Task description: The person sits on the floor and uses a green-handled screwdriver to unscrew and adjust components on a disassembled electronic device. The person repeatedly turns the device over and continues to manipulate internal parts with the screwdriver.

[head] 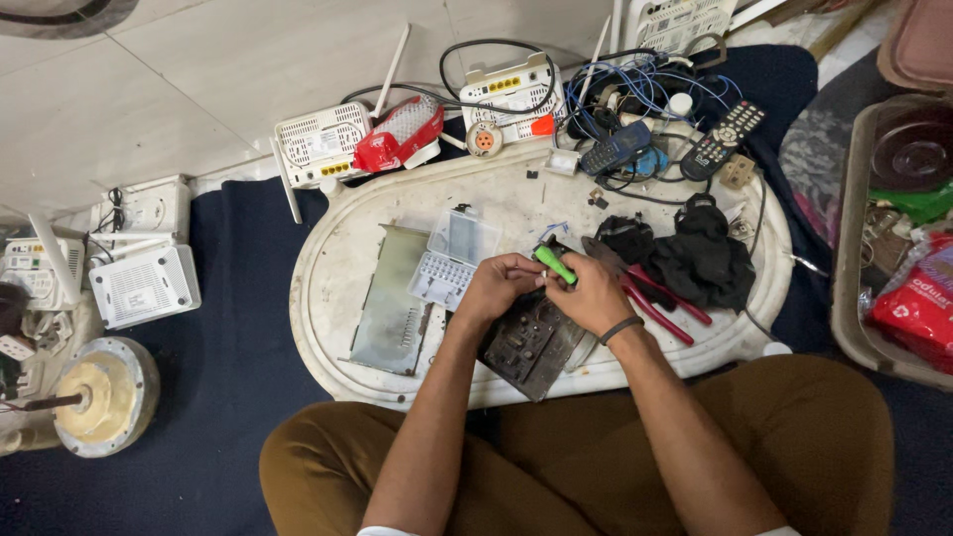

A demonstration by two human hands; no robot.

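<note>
Near the tray's front edge, the right hand grips a green-handled screwdriver while the left hand pinches its tip end over a dark circuit panel. A slip could gouge the panel or prick the left fingers, and a loosened screw could roll off the front edge.

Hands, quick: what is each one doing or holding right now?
Left hand: fingers pinched closed at the tip of the green-handled screwdriver.
Right hand: closed around that screwdriver's handle, above the dark circuit panel.
</note>
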